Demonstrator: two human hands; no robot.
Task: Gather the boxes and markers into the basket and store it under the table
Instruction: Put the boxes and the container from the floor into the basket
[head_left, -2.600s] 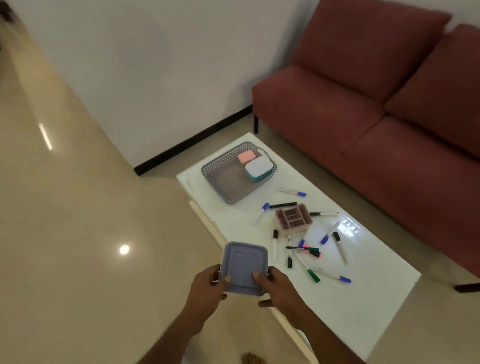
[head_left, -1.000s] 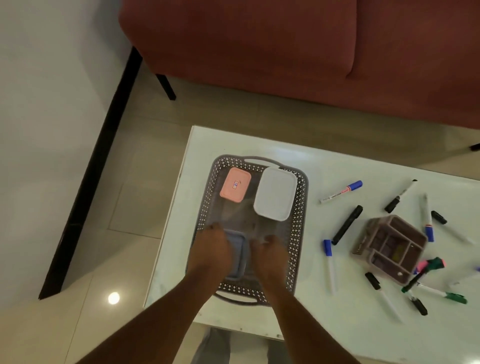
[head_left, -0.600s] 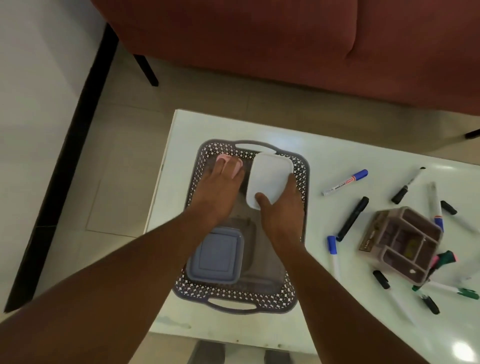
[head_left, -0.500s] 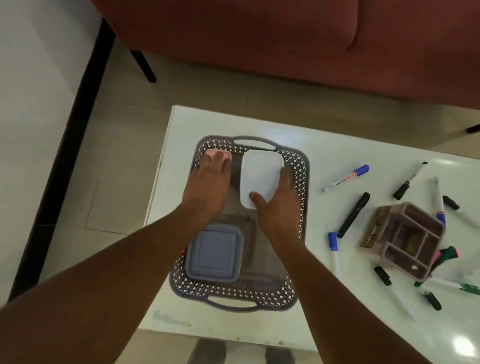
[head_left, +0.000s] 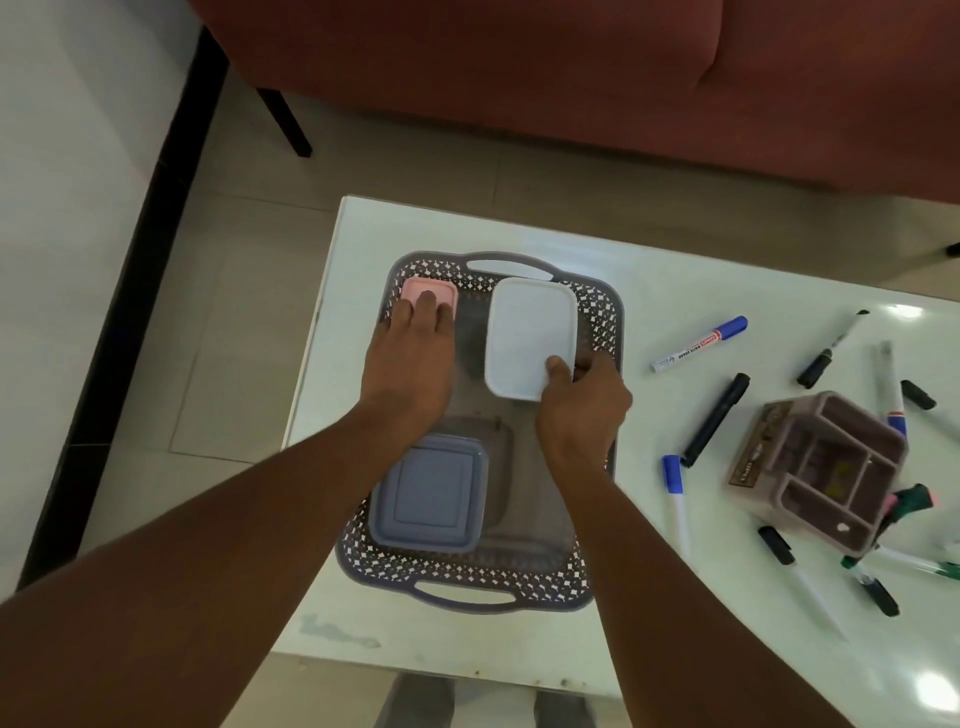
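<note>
In the basket (head_left: 467, 577), the left hand (head_left: 410, 358) rests straight fingers (head_left: 427, 306) on the pink box (head_left: 422, 287). The right hand (head_left: 582, 410) pinches the near corner of the white box (head_left: 530, 332). The markers (head_left: 698, 344) lie on the tabletop (head_left: 675, 291) to the right, nearer the right hand.

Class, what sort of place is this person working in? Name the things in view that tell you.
Most likely a home living room or lounge: a red sofa stands behind a white table on a tiled floor.
</note>
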